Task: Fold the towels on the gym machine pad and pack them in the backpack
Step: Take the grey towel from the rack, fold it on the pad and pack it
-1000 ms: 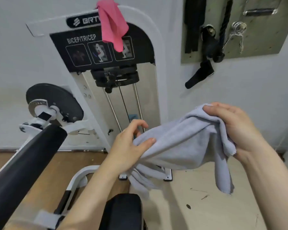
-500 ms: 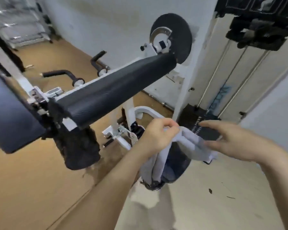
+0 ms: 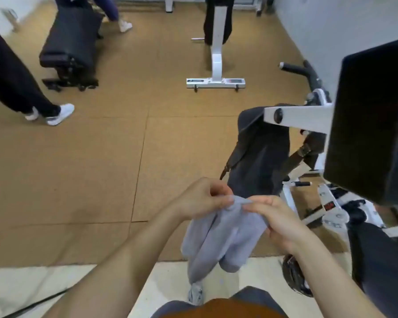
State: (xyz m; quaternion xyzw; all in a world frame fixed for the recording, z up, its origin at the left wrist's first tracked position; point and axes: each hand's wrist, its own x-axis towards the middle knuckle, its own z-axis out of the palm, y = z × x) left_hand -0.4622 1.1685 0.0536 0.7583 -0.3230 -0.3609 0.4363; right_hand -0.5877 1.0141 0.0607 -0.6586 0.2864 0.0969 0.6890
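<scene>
Just short of the backpack (image 3: 260,152), on its near side, the grey towel (image 3: 221,235) hangs in the air from both hands, which meet at its top edge. The left hand (image 3: 202,198) pinches the bunched cloth between thumb and curled fingers, and the right hand (image 3: 278,221) closes its fingers over the same gathered edge from the other side. A second ago those hands were well apart, with the towel stretched between them before the weight stack; half a second ago they were closing on each other. Now they are together, and the cloth falls below them in two or three long doubled lobes, its lowest tip trailing toward the person's own body. The view has also swung round, so that the backpack, dark and slack, appears to hang from the white arm (image 3: 296,115) of the machine straight beyond the towel, with the black machine pad (image 3: 372,120) to the right of the backpack and higher. I judge that one fold has been made in the air rather than on the pad, and loosely, since the layers are uneven. The towel looks too long yet to pack neatly, so another halving seems due. Whether the backpack's mouth is open cannot be told.
</scene>
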